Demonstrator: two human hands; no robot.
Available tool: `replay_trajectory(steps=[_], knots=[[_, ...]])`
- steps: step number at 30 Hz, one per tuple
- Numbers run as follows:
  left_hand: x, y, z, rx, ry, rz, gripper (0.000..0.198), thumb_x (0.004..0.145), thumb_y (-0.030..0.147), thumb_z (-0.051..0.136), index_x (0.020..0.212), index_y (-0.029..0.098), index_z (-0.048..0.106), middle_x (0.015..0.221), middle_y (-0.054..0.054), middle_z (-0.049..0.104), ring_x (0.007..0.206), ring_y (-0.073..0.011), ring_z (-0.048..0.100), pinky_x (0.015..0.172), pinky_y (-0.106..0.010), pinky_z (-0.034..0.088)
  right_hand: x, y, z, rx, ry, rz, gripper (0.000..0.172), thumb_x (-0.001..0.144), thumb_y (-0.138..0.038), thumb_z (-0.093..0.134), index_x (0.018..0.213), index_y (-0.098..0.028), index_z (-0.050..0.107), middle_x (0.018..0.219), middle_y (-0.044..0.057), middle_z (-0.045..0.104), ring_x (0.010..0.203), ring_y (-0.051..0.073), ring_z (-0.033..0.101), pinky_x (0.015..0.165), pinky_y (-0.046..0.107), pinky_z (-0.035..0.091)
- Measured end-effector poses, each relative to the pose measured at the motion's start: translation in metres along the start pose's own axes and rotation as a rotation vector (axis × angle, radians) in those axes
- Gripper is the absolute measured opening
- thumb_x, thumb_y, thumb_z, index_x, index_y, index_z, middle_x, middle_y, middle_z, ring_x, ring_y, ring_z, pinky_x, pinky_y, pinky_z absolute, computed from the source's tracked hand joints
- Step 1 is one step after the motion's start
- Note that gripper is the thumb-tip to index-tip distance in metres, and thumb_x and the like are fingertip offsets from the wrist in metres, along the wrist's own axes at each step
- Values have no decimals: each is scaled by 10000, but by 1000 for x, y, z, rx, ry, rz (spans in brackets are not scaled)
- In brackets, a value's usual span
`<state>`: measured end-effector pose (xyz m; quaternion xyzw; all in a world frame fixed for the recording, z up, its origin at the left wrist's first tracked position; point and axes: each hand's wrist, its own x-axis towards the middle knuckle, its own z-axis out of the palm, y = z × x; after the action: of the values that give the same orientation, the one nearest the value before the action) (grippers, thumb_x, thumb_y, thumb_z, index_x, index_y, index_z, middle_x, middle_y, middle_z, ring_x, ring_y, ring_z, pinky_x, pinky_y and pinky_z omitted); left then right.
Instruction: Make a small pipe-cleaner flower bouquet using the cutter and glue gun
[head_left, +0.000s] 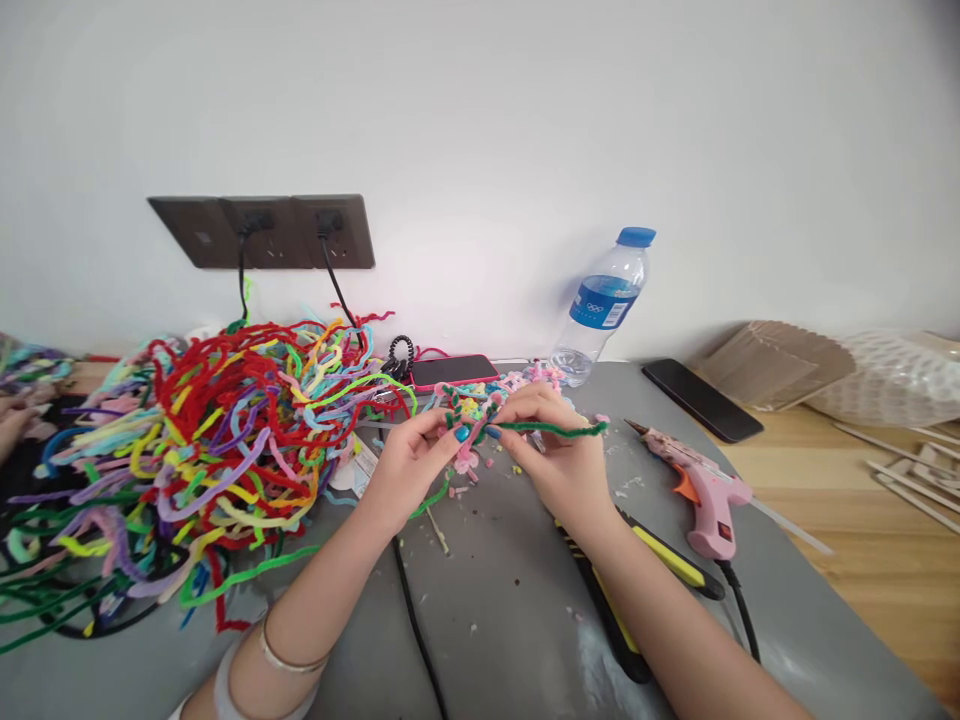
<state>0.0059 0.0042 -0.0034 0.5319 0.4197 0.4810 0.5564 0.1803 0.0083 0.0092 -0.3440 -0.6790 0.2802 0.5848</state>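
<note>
Both my hands meet over the grey mat, fingertips nearly touching. My left hand (420,450) pinches a small piece of pink and green pipe cleaners between thumb and fingers. In my right hand (551,440), thumb and fingers close on a dark green pipe cleaner (570,431), whose free end sticks out to the right. Its other end runs into the pink and green piece, where my fingers partly hide how the strands cross. Beyond my hands lie more fuzzy pink, blue and yellow pieces (536,375).
A big tangle of pipe cleaners (247,420) spreads on the left. A water bottle (607,305) leans against the wall. To the right are a pink glue gun (709,490), yellow-black pliers (611,610) and a black phone (701,400). Another person's hand (13,425) shows at far left.
</note>
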Motion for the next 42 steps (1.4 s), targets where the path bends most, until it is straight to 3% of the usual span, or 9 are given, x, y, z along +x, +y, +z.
replay_trajectory(steps=[9, 16, 19, 25, 32, 36, 39, 42], knots=[[-1, 6, 0, 206, -71, 71, 239, 852, 372, 635, 855, 137, 679, 731, -17, 571, 694, -138, 506, 623, -223, 430, 3, 1, -7, -119, -118, -12, 155, 835, -88, 625, 862, -231, 679, 1045, 63, 593, 1020, 231, 585, 867, 384, 467], [-2, 5, 4, 85, -74, -33, 274, 720, 328, 763, 905, 140, 689, 792, -35, 657, 712, -156, 610, 615, -233, 500, 4, 6, -8, -48, -180, 76, 87, 854, -144, 607, 866, -221, 647, 921, 45, 658, 908, 217, 618, 835, 367, 451], [-3, 5, 4, 85, -87, -56, 254, 742, 309, 739, 924, 141, 686, 771, -35, 668, 701, -168, 638, 579, -233, 508, 3, 5, -8, -41, -205, 191, 56, 859, -201, 603, 814, -208, 636, 852, 41, 652, 835, 204, 600, 779, 343, 443], [-4, 1, 0, 108, -216, -45, 188, 819, 266, 672, 969, 152, 680, 869, -40, 683, 706, -146, 624, 574, -215, 497, 6, 2, -10, 146, -261, 429, 192, 832, -347, 655, 724, -200, 597, 690, -9, 580, 641, 146, 518, 609, 272, 400], [-5, 4, 0, 54, -259, -50, 169, 821, 264, 687, 948, 153, 677, 870, -16, 637, 704, -112, 563, 607, -197, 483, 8, 1, -14, 612, -302, 717, 164, 777, -345, 740, 789, -218, 638, 813, 5, 667, 715, 147, 568, 702, 279, 443], [-5, 8, -1, 69, -295, -54, 157, 793, 253, 717, 905, 150, 680, 822, -1, 616, 687, -104, 530, 622, -199, 473, 9, 1, -19, 813, -331, 902, 174, 730, -298, 770, 702, -210, 622, 731, -16, 636, 641, 117, 540, 676, 259, 459], [-6, 10, -1, 67, -321, -67, 150, 767, 251, 743, 854, 146, 679, 781, 1, 612, 689, -112, 538, 650, -215, 476, 11, 1, -23, 897, -346, 1005, 198, 705, -295, 791, 693, -203, 616, 642, -42, 572, 583, 101, 512, 636, 246, 462], [-6, 12, -1, -1, -310, -114, 199, 739, 283, 773, 846, 149, 671, 748, 1, 612, 659, -120, 558, 636, -234, 483, 11, 2, -24, 889, -313, 1013, 218, 691, -299, 809, 713, -200, 616, 646, -47, 573, 560, 91, 504, 622, 243, 461]])
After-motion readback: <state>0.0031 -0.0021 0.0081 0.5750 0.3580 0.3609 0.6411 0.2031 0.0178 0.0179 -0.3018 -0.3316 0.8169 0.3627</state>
